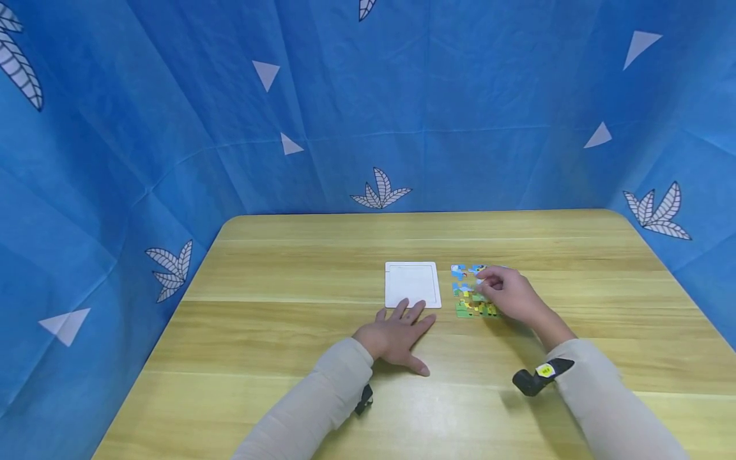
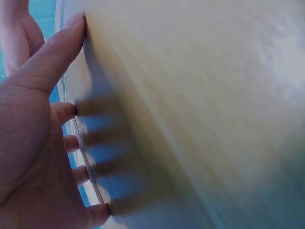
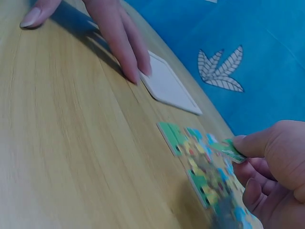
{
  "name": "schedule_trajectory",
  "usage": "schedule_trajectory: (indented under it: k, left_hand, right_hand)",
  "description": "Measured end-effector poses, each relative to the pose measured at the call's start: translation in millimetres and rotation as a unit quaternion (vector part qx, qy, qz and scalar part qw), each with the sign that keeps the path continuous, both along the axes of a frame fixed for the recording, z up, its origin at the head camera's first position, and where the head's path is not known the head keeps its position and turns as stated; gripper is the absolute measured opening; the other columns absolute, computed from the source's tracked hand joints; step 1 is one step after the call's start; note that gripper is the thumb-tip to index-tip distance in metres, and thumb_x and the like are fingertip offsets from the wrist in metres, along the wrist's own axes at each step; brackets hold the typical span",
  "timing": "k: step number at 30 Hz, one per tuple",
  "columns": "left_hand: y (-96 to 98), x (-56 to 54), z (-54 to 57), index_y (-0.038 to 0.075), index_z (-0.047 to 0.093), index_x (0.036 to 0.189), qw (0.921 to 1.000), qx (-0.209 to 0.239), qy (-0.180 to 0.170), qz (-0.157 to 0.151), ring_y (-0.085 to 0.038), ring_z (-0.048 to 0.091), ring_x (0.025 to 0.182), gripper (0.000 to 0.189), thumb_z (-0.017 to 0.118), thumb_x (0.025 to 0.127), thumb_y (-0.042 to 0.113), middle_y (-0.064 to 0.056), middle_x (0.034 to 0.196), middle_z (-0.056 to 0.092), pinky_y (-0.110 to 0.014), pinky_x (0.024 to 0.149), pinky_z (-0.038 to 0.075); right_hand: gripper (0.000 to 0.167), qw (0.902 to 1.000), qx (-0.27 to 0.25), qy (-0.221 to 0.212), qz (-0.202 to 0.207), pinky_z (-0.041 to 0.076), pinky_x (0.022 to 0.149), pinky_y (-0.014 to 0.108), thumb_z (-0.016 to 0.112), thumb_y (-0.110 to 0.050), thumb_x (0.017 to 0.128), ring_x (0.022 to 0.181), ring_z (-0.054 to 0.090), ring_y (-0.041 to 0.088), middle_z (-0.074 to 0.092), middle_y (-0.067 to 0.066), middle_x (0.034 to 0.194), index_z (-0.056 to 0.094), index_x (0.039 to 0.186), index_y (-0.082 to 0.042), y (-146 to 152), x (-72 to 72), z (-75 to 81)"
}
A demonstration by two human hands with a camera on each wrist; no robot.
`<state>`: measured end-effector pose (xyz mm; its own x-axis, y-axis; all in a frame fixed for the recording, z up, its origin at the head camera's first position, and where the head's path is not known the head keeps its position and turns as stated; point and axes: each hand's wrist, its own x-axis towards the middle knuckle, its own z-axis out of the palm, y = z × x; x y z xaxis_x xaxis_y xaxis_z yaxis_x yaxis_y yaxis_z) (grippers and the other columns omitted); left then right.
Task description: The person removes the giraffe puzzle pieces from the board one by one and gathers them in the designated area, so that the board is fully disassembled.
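A white square puzzle tray (image 1: 411,285) with a thin raised border lies flat on the table. My left hand (image 1: 398,337) is spread out at its near edge, fingertips touching that edge and the thumb apart on the tabletop. To the right of the tray, several colourful jigsaw pieces (image 1: 464,309) in green, yellow and blue lie close together in rough rows. Over them is my right hand (image 1: 508,294), partly hiding the group. In the right wrist view it pinches a mostly green jigsaw piece (image 3: 229,150) between thumb and fingers, above the others.
The pale wooden table (image 1: 276,332) carries these things near its middle. A blue curtain (image 1: 356,83) with white leaves and triangles hangs behind and along both sides. A small black wrist device (image 1: 540,375) sits at the right sleeve.
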<state>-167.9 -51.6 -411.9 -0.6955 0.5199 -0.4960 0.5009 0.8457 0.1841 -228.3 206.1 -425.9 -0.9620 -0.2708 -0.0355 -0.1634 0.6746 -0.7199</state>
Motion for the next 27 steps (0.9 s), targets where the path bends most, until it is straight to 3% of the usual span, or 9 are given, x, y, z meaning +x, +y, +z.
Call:
schedule_trajectory:
  k: [9, 19, 27]
  left_hand:
    - [0.1, 0.6, 0.1, 0.032, 0.008, 0.152, 0.9999, 0.005, -0.010, 0.003, -0.025, -0.004, 0.146, 0.100, 0.060, 0.075, 0.069, 0.002, 0.160, -0.005, -0.054, 0.113, 0.012]
    - [-0.1, 1.2, 2.3, 0.032, 0.008, 0.152, 0.9999, 0.001, -0.010, 0.004, -0.025, -0.003, 0.146, 0.099, 0.060, 0.076, 0.068, 0.002, 0.160, -0.005, -0.055, 0.113, 0.013]
    - [1.4, 2.2, 2.0, 0.031, 0.009, 0.152, 1.0000, 0.003, -0.006, 0.004, -0.026, -0.003, 0.146, 0.099, 0.060, 0.076, 0.068, 0.002, 0.160, -0.004, -0.055, 0.113, 0.014]
  right_hand:
    - [0.029, 0.9994, 0.008, 0.010, -0.032, 0.047, 0.070, 0.025, 0.061, -0.016, 0.092, 0.080, 0.056, 0.016, 0.063, 0.011, 0.092, 0.061, 0.113, 0.004, 29.4, 14.8, -0.5]
    - [0.028, 0.9980, 0.017, -0.047, -0.037, 0.044, 0.062, 0.024, 0.061, -0.016, 0.091, 0.074, 0.051, 0.014, 0.059, 0.007, 0.087, 0.060, 0.112, 0.003, 48.3, 28.7, -5.6]
    - [0.030, 0.9973, 0.030, -0.046, -0.048, 0.046, 0.065, 0.026, 0.062, -0.018, 0.090, 0.077, 0.054, 0.016, 0.061, 0.007, 0.087, 0.059, 0.109, 0.004, 50.7, 29.9, -9.0]
